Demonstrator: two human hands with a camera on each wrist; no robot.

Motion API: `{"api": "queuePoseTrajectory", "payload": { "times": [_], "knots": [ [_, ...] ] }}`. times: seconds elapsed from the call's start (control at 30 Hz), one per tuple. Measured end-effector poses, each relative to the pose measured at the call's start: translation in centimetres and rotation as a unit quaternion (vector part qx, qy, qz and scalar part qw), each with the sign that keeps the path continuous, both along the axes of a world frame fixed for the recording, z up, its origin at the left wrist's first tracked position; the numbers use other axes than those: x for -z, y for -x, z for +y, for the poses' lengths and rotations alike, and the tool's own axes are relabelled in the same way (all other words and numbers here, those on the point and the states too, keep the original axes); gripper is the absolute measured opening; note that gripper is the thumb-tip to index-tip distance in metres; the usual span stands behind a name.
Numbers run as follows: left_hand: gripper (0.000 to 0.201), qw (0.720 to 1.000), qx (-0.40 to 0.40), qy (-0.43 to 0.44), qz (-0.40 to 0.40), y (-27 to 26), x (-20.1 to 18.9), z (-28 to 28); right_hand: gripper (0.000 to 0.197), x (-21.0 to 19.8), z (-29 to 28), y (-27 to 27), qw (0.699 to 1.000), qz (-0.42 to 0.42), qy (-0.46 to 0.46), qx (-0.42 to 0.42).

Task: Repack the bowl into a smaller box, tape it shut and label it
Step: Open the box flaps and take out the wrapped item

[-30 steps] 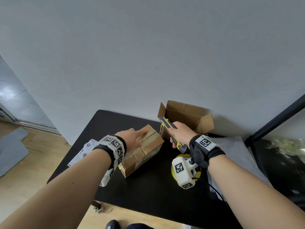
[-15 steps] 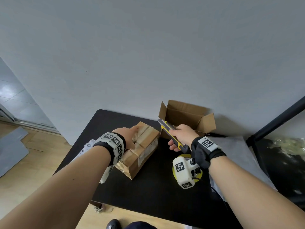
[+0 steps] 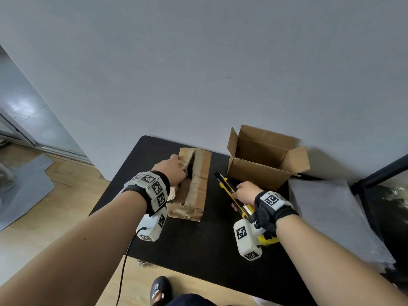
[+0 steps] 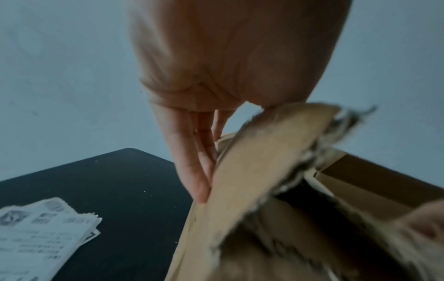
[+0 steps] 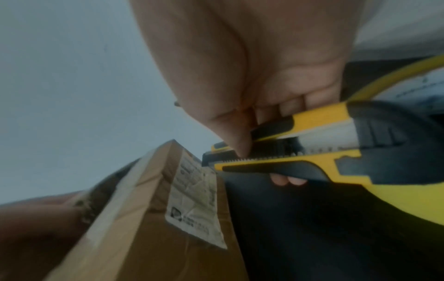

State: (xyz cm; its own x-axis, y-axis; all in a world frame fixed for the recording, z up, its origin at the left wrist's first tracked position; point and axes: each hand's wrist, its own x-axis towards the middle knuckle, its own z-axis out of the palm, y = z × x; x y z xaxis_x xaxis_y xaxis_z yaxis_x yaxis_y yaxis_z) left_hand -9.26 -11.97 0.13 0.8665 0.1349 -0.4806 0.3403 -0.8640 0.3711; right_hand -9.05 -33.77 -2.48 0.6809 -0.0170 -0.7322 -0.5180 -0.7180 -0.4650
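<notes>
Bowl not visible in any view; nothing can be recorded of where it lies. Taped brown box (image 3: pixel 192 186) is seen lying on the black table (image 3: pixel 212 246), left of centre, its top seam split open along its length with ragged, torn edges. Left flap (image 4: pixel 261 167) is gripped by the left hand (image 3: pixel 171 171): fingers (image 4: pixel 192 171) are laid against the outer face of the flap, the thumb is tucked at the torn edge, and the flap is held raised. A printed white label (image 5: pixel 194 201) is observed stuck to the right side wall of this box, wrinkled.

Yellow and black utility knife (image 3: pixel 234 193) is clamped in the right hand (image 3: pixel 246 194), fingers curled round the handle, thumb (image 5: pixel 236 144) set on the slider by the toothed track. Knife is held above the table, just right of the taped box and apart from it, nose pointed away from the person. Whether any blade is extended cannot be told.

Smaller open box (image 3: pixel 262 160) stands upright at the back of the table, just beyond the knife, all flaps spread. A stack of printed paper sheets (image 4: pixel 40 235) is noted on the table left of the taped box. A yellow roll (image 3: pixel 268 239) lies under the right wrist, mostly hidden. A sheet of grey wrap (image 3: pixel 331 217) lies at the right table edge
</notes>
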Motion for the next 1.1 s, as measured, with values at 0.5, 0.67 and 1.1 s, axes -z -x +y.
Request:
{"api": "queuePoseTrajectory", "payload": {
  "times": [0.5,0.67,1.1],
  "knots": [
    [0.023,0.969,-0.119,0.211,0.047,-1.3,0.2,2.3,0.043,0.6,3.1,-1.8,0.979,-0.195,0.049,-0.001],
    [0.019,0.984,-0.064,0.163,0.030,-1.1,0.0,3.0,0.087,-2.0,7.4,-1.5,0.970,-0.196,0.087,-0.113],
    [0.110,0.961,0.207,-0.039,-0.177,-1.1,-0.2,5.1,0.028,-3.2,5.9,-2.1,0.984,-0.176,0.025,-0.008]
  ]
}}
